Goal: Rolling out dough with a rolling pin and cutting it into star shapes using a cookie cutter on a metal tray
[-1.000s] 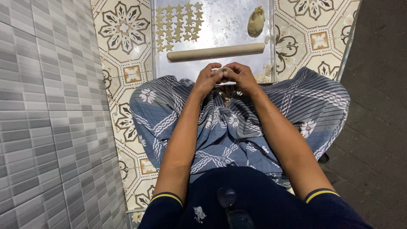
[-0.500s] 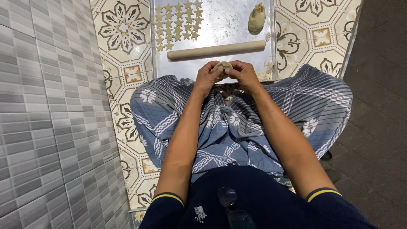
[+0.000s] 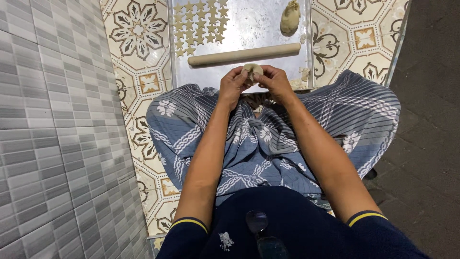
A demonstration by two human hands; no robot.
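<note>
Small dough lump (image 3: 252, 70): pinched between left hand (image 3: 233, 85) and right hand (image 3: 276, 82), both grasping it, above the near edge of the metal tray (image 3: 258, 24). Rolling pin (image 3: 243, 54) just beyond; star-shaped dough cutouts (image 3: 199, 21) and larger dough piece (image 3: 290, 18) farther back.

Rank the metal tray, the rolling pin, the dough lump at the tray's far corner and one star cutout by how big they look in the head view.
1. metal tray
2. rolling pin
3. dough lump
4. star cutout
</note>
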